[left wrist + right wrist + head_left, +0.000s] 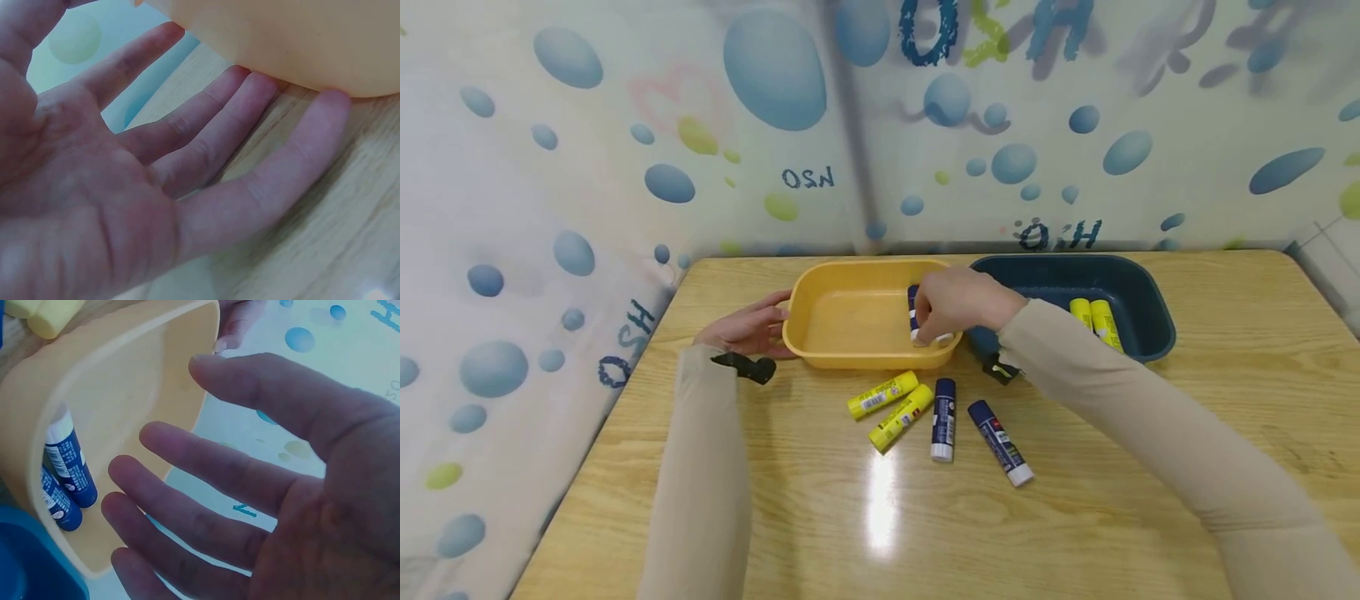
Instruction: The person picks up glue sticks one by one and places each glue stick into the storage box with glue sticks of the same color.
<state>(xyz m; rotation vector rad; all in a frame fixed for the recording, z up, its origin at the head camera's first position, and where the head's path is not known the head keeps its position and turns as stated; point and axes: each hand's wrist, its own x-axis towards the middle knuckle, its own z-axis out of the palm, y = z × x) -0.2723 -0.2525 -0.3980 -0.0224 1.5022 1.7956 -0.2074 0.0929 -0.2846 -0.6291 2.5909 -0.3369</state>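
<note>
A yellow plastic bin (857, 362) stands at the back of the table. My left hand (751, 327) touches its left side; in the left wrist view the fingertips meet the bin's lower wall (300, 44), fingers extended. Over the bin's right end is my right hand (962, 298). The right wrist view shows that hand's fingers (194, 447) spread, with nothing held. Two blue glue sticks with white ends, one a blue glue stick (72, 462), lie inside the bin against its right end. In the head view, the right hand partly hides them.
A dark blue bin (1159, 329) adjoins on the right, with yellow glue sticks (1103, 321) inside. In front lie two yellow glue sticks (901, 418) and two blue glue sticks (943, 421). A patterned wall (865, 150) rises behind the wooden table (820, 517).
</note>
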